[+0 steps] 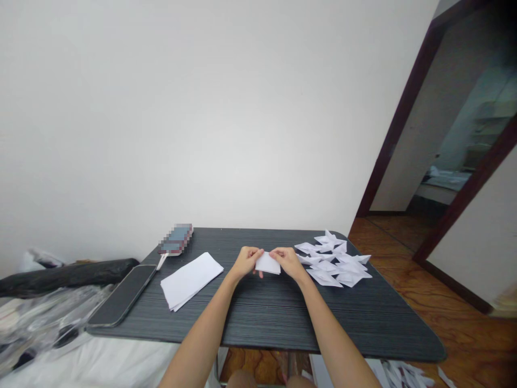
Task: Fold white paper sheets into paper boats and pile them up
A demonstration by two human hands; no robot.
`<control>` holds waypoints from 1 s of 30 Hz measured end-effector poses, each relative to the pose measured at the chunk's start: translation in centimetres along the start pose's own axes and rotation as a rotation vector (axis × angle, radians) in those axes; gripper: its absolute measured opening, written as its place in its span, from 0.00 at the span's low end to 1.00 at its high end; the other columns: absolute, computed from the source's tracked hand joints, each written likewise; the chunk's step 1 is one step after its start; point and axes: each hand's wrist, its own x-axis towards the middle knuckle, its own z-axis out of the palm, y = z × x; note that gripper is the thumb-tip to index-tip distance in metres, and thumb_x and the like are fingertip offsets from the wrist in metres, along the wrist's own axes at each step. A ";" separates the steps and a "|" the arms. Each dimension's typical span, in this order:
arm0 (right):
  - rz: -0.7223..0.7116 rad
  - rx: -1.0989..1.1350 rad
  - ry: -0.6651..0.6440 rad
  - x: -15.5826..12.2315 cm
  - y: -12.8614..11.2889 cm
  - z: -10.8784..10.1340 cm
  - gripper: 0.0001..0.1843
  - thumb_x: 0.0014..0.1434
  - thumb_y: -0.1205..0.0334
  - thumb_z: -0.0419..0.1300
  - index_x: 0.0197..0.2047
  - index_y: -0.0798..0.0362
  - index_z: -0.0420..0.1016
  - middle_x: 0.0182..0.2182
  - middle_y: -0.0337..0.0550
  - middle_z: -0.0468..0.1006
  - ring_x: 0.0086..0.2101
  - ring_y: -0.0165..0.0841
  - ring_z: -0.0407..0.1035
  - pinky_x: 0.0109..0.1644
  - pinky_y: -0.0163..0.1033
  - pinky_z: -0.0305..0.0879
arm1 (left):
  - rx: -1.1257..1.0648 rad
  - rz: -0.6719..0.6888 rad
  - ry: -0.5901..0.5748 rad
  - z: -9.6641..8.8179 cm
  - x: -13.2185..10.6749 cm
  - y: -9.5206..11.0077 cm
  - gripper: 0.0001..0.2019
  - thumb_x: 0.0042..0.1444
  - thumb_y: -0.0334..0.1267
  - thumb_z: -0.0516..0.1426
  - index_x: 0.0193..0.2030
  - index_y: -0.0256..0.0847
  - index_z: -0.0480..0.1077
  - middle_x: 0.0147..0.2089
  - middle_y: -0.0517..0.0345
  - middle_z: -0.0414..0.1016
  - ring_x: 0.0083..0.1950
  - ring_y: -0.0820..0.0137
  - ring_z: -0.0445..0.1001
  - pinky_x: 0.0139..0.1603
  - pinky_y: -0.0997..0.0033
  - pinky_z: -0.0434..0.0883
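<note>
Head view: your left hand [247, 260] and right hand [287, 260] each pinch one end of the paper [267, 263], just above the middle of the desk [266, 318]. Folding appears under way; the next crease calls for aligned edges, pressed flat.

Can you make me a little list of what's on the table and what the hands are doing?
Left hand: pinches the small white paper at its left edge
Right hand: pinches its right edge
Left of hands: stack of white sheets, dark phone
Right of hands: pile of folded paper shapes
Surface: dark table
</note>
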 end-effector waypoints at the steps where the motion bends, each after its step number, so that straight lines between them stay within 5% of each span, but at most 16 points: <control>1: 0.007 0.008 0.034 0.2 0.3 -0.2 0.15 0.45 0.54 0.56 0.24 0.59 0.72 0.20 0.41 0.73 0.22 0.30 0.65 0.25 0.33 0.59 | -0.012 0.008 0.024 0.0 0.1 -0.1 0.21 0.52 0.49 0.46 0.21 0.31 0.63 0.12 0.55 0.68 0.09 0.78 0.60 0.09 0.82 0.52; 8: 0.139 0.191 0.253 0.6 1.7 0.3 0.20 0.46 0.46 0.52 0.24 0.58 0.69 0.16 0.43 0.71 0.17 0.31 0.65 0.18 0.33 0.57 | -0.075 0.030 0.236 0.5 0.7 -1.2 0.20 0.53 0.48 0.45 0.29 0.30 0.63 0.10 0.61 0.64 0.09 0.75 0.63 0.07 0.83 0.51; 12: 0.123 0.243 0.191 0.5 1.8 1.0 0.18 0.45 0.48 0.55 0.26 0.58 0.69 0.17 0.42 0.72 0.17 0.30 0.65 0.18 0.33 0.56 | -0.090 0.080 0.180 0.6 0.8 -1.1 0.22 0.52 0.47 0.46 0.43 0.28 0.63 0.18 0.56 0.70 0.17 0.72 0.69 0.13 0.79 0.61; 15: 0.137 0.226 0.263 0.5 1.9 0.7 0.18 0.43 0.49 0.56 0.27 0.58 0.69 0.16 0.40 0.71 0.14 0.28 0.61 0.15 0.32 0.53 | -0.066 0.131 0.120 0.2 0.6 -0.9 0.22 0.51 0.44 0.49 0.51 0.33 0.60 0.29 0.53 0.71 0.24 0.72 0.71 0.18 0.78 0.66; 21: 0.110 0.208 0.300 0.7 2.1 -0.5 0.18 0.43 0.50 0.56 0.28 0.58 0.70 0.16 0.39 0.70 0.15 0.27 0.59 0.15 0.32 0.52 | 0.075 0.174 -0.063 -0.7 0.4 -1.0 0.16 0.44 0.41 0.56 0.40 0.36 0.70 0.42 0.50 0.66 0.30 0.75 0.68 0.22 0.79 0.68; 25: 0.096 0.199 0.267 0.8 2.4 -0.5 0.17 0.44 0.51 0.55 0.29 0.57 0.71 0.16 0.39 0.69 0.15 0.26 0.58 0.15 0.31 0.51 | 0.058 0.162 -0.018 -0.7 0.5 -1.2 0.17 0.42 0.42 0.57 0.38 0.34 0.71 0.39 0.50 0.68 0.30 0.73 0.69 0.22 0.78 0.67; 30: 0.103 0.169 0.197 0.6 2.1 -0.2 0.19 0.47 0.51 0.53 0.35 0.57 0.71 0.20 0.41 0.71 0.17 0.27 0.59 0.16 0.31 0.52 | 0.096 0.119 0.155 -0.4 0.5 -1.1 0.15 0.43 0.44 0.56 0.29 0.32 0.72 0.24 0.55 0.71 0.20 0.76 0.66 0.21 0.77 0.65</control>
